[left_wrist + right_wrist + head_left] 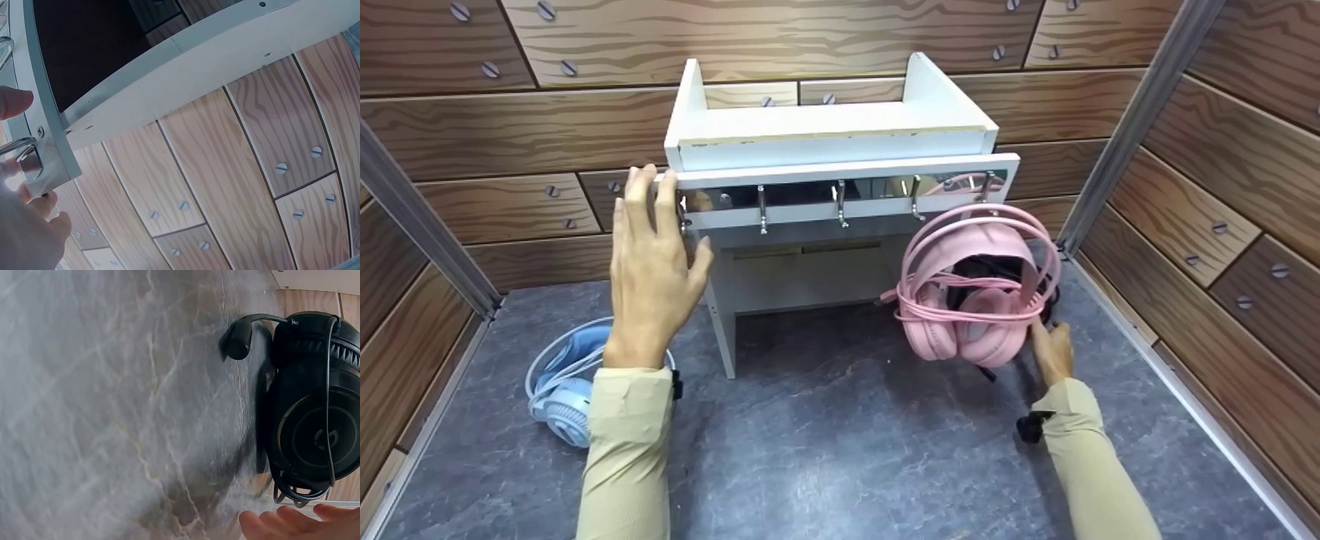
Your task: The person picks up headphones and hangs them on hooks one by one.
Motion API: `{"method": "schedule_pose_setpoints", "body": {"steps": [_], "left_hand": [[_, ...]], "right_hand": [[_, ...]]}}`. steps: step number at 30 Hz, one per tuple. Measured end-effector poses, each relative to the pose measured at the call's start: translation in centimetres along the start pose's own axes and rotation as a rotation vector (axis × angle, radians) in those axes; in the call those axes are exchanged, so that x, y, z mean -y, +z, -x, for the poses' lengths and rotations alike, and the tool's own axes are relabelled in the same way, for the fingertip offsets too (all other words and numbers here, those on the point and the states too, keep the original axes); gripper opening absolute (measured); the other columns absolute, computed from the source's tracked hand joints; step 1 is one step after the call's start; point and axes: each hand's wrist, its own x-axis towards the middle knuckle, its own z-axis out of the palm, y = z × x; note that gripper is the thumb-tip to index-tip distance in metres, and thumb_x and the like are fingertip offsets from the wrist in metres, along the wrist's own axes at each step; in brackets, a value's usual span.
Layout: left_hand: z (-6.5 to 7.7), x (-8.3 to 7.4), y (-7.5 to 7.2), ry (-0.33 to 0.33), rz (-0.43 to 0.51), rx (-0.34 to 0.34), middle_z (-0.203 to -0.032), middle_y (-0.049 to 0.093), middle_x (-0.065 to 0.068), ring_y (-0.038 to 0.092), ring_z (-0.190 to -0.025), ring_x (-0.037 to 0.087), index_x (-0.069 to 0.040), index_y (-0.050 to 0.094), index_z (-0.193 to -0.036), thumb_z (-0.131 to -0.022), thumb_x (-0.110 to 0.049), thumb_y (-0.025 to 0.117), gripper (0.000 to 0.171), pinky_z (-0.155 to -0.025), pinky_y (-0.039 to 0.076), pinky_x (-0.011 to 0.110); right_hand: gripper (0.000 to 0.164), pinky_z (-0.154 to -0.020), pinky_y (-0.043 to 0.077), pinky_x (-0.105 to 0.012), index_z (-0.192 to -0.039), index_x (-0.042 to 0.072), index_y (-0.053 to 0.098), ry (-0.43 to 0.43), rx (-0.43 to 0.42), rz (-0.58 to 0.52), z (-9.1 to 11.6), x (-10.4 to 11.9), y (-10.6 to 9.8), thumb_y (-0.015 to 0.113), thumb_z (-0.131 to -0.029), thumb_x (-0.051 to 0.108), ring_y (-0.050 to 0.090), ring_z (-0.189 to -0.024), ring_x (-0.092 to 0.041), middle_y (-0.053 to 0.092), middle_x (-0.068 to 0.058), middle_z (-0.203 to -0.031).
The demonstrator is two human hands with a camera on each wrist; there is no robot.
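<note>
My left hand [655,266] touches the left end of a white hook rail [802,216] on a small white shelf unit, its fingers up at the rail's edge and its thumb spread apart. In the left wrist view the fingertips [45,203] lie at the rail's end corner, beside a metal hook. Pink headphones [994,326] with a bundled cable hang at the rail's right end. Behind and below them, partly hidden, my right hand [1051,351] is by a black headset [315,422] with a microphone arm. In the right wrist view its extended fingers are just beside the headset's looped cable.
Light blue headphones [570,401] lie on the grey marbled surface [825,450] at the left. The white shelf unit [840,120] stands at the back, with several metal hooks on its rail. Wood-patterned walls [1230,217] enclose the space on the sides and back.
</note>
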Motion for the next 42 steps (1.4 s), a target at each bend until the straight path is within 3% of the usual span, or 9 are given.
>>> {"method": "schedule_pose_setpoints", "body": {"steps": [14, 28, 36, 42], "left_hand": [[0.0, 0.1, -0.2, -0.007, -0.005, 0.01, -0.155, 0.029, 0.028, 0.024, -0.149, 0.042, 0.005, 0.035, -0.149, -0.087, -0.009, 0.069, 0.073, -0.124, 0.013, 0.048], [0.1, 0.1, -0.1, -0.002, 0.001, 0.0, -0.153, 0.031, 0.027, 0.027, -0.148, 0.041, 0.005, 0.036, -0.148, -0.085, -0.007, 0.07, 0.073, -0.123, 0.016, 0.05], [0.0, 0.0, -0.1, -0.001, 0.006, 0.007, -0.154, 0.031, 0.027, 0.025, -0.148, 0.042, 0.005, 0.036, -0.149, -0.085, -0.005, 0.068, 0.072, -0.124, 0.013, 0.048], [0.0, 0.1, 0.0, 0.014, 0.005, -0.007, -0.152, 0.031, 0.029, 0.025, -0.148, 0.043, 0.006, 0.036, -0.148, -0.084, -0.003, 0.067, 0.072, -0.124, 0.014, 0.047]], "right_hand": [[0.079, -0.12, 0.022, -0.051, -0.147, -0.018, 0.025, 0.017, -0.009, -0.131, -0.1, 0.5, 0.7, 0.037, -0.101, 0.045, 0.027, -0.143, -0.05, 0.029, -0.039, -0.152], [0.079, -0.117, 0.025, -0.053, -0.146, -0.019, 0.024, 0.037, -0.005, -0.147, 0.1, 1.1, 0.9, 0.036, -0.1, 0.044, 0.03, -0.14, -0.052, 0.03, -0.043, -0.148], [0.079, -0.114, 0.027, -0.054, -0.144, -0.019, 0.026, 0.047, 0.017, -0.102, 0.1, 1.0, 0.6, 0.033, -0.099, 0.047, 0.033, -0.137, -0.051, 0.032, -0.042, -0.147], [0.076, -0.119, 0.022, -0.052, -0.144, -0.021, 0.024, 0.031, 0.015, -0.121, -0.1, 1.3, 0.7, 0.034, -0.1, 0.041, 0.027, -0.141, -0.052, 0.03, -0.043, -0.147]]}}
